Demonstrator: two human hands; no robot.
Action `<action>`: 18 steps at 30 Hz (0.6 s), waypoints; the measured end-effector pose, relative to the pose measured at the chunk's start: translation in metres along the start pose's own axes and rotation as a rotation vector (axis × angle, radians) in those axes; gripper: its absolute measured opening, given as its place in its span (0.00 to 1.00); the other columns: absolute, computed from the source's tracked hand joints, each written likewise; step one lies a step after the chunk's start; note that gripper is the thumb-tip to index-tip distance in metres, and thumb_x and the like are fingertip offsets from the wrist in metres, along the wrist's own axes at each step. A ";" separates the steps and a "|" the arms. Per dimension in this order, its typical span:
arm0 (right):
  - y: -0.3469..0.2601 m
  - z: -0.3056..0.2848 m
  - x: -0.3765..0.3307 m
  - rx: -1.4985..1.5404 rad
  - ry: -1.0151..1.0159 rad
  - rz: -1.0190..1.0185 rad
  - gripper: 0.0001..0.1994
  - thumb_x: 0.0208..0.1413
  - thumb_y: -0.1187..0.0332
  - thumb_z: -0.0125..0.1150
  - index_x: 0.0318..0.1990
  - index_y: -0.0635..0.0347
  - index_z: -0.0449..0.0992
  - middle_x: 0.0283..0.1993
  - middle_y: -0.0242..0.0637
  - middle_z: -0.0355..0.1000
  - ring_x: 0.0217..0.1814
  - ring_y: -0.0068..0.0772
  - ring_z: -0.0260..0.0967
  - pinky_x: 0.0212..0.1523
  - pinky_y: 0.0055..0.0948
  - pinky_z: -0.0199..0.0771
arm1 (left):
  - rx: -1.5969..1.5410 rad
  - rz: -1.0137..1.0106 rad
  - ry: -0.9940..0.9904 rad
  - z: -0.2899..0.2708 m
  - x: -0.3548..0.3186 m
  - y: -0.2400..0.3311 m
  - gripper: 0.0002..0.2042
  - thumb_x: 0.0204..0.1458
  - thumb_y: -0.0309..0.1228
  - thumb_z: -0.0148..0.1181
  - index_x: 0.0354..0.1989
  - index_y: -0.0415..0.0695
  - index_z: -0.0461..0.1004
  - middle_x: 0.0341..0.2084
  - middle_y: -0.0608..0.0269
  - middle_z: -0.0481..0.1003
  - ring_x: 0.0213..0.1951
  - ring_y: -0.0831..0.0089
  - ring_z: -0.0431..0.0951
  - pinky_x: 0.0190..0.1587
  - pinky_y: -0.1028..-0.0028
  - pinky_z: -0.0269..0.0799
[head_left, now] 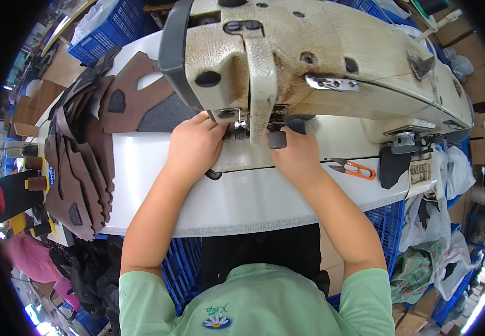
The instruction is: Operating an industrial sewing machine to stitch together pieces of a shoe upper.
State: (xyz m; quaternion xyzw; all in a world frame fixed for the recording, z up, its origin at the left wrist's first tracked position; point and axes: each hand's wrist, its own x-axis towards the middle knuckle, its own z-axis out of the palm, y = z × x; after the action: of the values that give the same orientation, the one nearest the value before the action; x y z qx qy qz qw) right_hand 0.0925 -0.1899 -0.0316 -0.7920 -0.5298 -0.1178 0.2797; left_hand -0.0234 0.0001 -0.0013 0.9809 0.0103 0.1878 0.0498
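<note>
A worn cream sewing machine [332, 61] stands over a white table. My left hand [196, 143] is beside the needle and presser foot [241, 126], its fingers closed at the edge of a brown leather piece [133, 103] with dark grey backing. That piece lies flat and runs left from my hand; its right end is hidden under the machine head. My right hand [298, 151] is on the other side of the needle, behind a dark knob [276, 139]. A dark scrap of material [300, 123] shows by its fingers, which are mostly hidden.
A stack of brown leather pieces [80, 168] hangs over the table's left end. Orange-handled thread snips [360, 169] and a black piece [394, 167] lie at right. Thread spools [35, 183] stand far left. Blue crates [385, 227] and plastic bags [459, 173] surround the table.
</note>
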 end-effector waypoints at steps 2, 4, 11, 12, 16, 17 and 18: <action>-0.003 -0.003 0.003 -0.009 -0.021 0.007 0.05 0.52 0.72 0.59 0.36 0.57 0.79 0.49 0.31 0.77 0.32 0.31 0.76 0.25 0.34 0.72 | -0.008 -0.014 0.022 0.002 -0.003 -0.002 0.12 0.42 0.25 0.59 0.38 0.44 0.79 0.34 0.67 0.79 0.43 0.68 0.78 0.37 0.68 0.77; -0.008 -0.017 -0.001 -0.026 -0.092 -0.043 0.06 0.52 0.72 0.59 0.37 0.57 0.79 0.49 0.32 0.77 0.32 0.32 0.76 0.26 0.34 0.73 | -0.017 -0.026 0.048 0.006 -0.006 -0.004 0.13 0.42 0.25 0.59 0.39 0.44 0.79 0.36 0.66 0.79 0.44 0.68 0.78 0.38 0.68 0.77; 0.024 -0.155 -0.061 0.101 0.338 -0.041 0.08 0.46 0.81 0.62 0.36 0.63 0.78 0.34 0.39 0.76 0.27 0.33 0.72 0.28 0.28 0.73 | -0.041 0.000 0.084 0.011 -0.010 -0.004 0.15 0.40 0.24 0.59 0.39 0.44 0.80 0.37 0.65 0.80 0.45 0.68 0.78 0.40 0.68 0.76; 0.029 -0.170 -0.077 0.040 0.419 0.342 0.05 0.50 0.82 0.59 0.34 0.65 0.78 0.32 0.39 0.75 0.28 0.28 0.71 0.28 0.25 0.70 | -0.043 -0.012 0.085 0.012 -0.009 -0.002 0.15 0.39 0.24 0.59 0.39 0.44 0.80 0.36 0.65 0.80 0.44 0.67 0.78 0.40 0.68 0.76; 0.041 -0.189 -0.101 0.045 0.031 0.366 0.08 0.49 0.78 0.60 0.37 0.63 0.80 0.33 0.42 0.75 0.34 0.38 0.74 0.36 0.31 0.74 | -0.039 -0.012 0.087 0.008 -0.010 -0.007 0.15 0.39 0.24 0.59 0.40 0.43 0.80 0.33 0.65 0.79 0.41 0.66 0.78 0.39 0.67 0.76; 0.030 -0.180 -0.097 -0.068 -0.051 0.271 0.10 0.45 0.76 0.62 0.38 0.61 0.79 0.37 0.41 0.76 0.42 0.44 0.74 0.44 0.37 0.75 | -0.015 0.003 0.073 0.007 -0.009 -0.008 0.16 0.39 0.24 0.60 0.41 0.43 0.79 0.33 0.65 0.79 0.40 0.64 0.77 0.39 0.66 0.76; 0.029 -0.169 -0.096 -0.100 -0.131 0.209 0.14 0.44 0.76 0.63 0.41 0.60 0.79 0.43 0.39 0.75 0.49 0.44 0.71 0.48 0.38 0.73 | -0.018 0.010 0.076 0.005 -0.009 -0.009 0.16 0.39 0.24 0.60 0.41 0.43 0.79 0.33 0.65 0.79 0.40 0.64 0.77 0.39 0.66 0.76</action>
State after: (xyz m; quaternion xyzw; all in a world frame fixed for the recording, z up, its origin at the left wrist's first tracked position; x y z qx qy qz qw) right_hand 0.0976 -0.3686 0.0507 -0.8619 -0.4548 -0.0623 0.2155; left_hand -0.0300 0.0082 -0.0096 0.9726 0.0055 0.2251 0.0571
